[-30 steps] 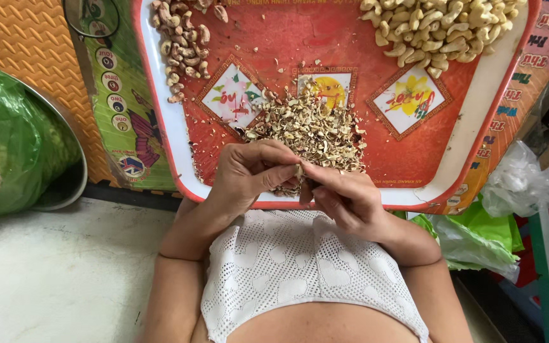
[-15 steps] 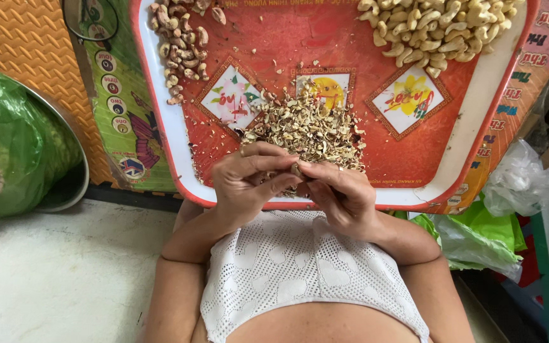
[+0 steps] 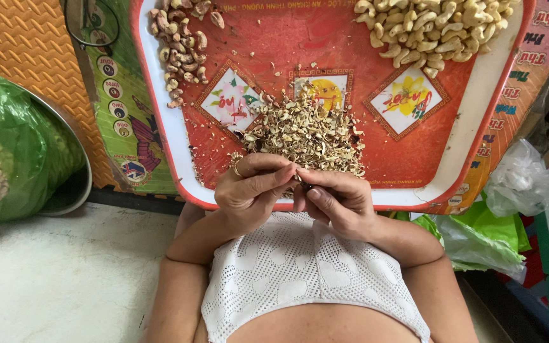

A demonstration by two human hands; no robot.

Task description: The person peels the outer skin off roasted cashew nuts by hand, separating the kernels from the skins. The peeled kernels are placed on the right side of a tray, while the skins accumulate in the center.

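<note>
My left hand and my right hand meet over the near rim of a red tray. Between their fingertips I pinch a small cashew nut, mostly hidden; a dark thin tool tip shows under my right thumb. A ring sits on a left finger. Just beyond my fingers lies a heap of peeled skins. Unpeeled brown cashews lie at the tray's far left, pale peeled cashews at its far right.
A metal bowl lined with a green bag holding pale cashews stands at the left. Crumpled clear and green plastic bags lie at the right. An orange patterned mat covers the floor behind; pale floor is at lower left.
My hands have stayed at the tray's near rim; the fingers shifted slightly as they work the nut, the left fingers now stretched over toward the right hand.
</note>
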